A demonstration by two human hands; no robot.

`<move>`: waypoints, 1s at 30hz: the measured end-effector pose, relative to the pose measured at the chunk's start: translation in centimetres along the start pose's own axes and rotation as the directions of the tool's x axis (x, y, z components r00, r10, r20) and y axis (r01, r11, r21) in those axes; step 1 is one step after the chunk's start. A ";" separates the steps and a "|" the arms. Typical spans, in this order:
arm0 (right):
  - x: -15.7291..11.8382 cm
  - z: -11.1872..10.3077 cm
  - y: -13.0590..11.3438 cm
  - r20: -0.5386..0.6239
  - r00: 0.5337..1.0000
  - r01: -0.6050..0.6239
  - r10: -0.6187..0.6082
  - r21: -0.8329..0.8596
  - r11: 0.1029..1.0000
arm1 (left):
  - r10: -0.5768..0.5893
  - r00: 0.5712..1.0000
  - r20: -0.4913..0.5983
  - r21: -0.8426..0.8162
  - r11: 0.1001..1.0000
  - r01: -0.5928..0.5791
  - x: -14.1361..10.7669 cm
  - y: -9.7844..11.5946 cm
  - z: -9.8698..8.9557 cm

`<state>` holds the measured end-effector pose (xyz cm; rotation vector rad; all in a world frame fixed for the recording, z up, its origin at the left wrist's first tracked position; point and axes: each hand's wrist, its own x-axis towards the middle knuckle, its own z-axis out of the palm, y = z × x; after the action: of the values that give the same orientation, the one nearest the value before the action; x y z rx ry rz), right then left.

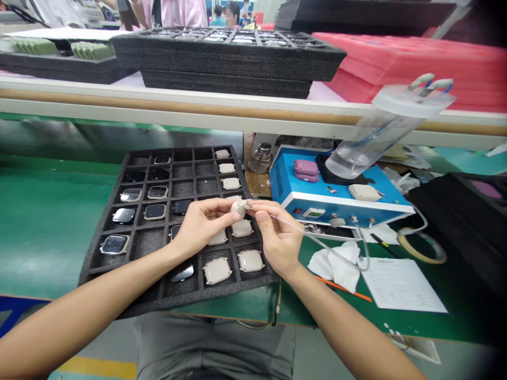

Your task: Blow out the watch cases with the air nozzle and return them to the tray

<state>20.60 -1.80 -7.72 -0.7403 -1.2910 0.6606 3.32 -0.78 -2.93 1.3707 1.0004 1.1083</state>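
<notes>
Between the fingertips of my left hand (pixel 204 224) is a small beige watch case (pixel 238 209), held up over the foam tray. My right hand (pixel 279 237) pinches the end of a thin clear tube (pixel 336 256), its tip against or very near the case's edge. The tip itself is partly covered by my fingers. Below both hands lies a black foam tray (pixel 146 243) divided into compartments. Beige watch cases (pixel 217 271) sit along its right side, and dark-faced watches (pixel 154 212) along its left.
A blue dispenser box (pixel 285 177) stands right, carrying purple cases (pixel 306 170), a beige case (pixel 363 192) and a leaning clear cylinder (pixel 368 137). Nearby lie white tissue (pixel 343 266), a paper sheet (pixel 404 285) and a tape roll (pixel 422 248). Black foam trays (pixel 225 60) fill the shelf above.
</notes>
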 end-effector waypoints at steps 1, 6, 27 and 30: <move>0.0 0.0 0.0 0.002 1.000 0.002 -0.002 0.005 1.000 | 0.000 1.000 0.000 -0.002 1.000 0.000 0.0 0.0 0.0; 0.0 0.0 0.0 0.000 1.000 0.004 -0.004 0.018 1.000 | 0.002 1.000 -0.002 -0.006 1.000 -0.002 0.0 0.0 0.0; -0.1 0.0 -0.1 0.000 1.000 0.016 -0.016 0.017 1.000 | 0.051 0.998 0.029 0.105 0.993 -0.054 0.2 0.1 -0.1; -0.2 0.0 -0.2 -0.045 0.999 0.008 -0.008 0.004 1.000 | 0.076 0.996 0.038 0.303 0.949 -0.084 1.1 0.6 -1.4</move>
<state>20.59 -2.10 -7.74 -0.7423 -1.2507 0.6362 2.17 0.51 -2.22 1.6813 1.1400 1.0215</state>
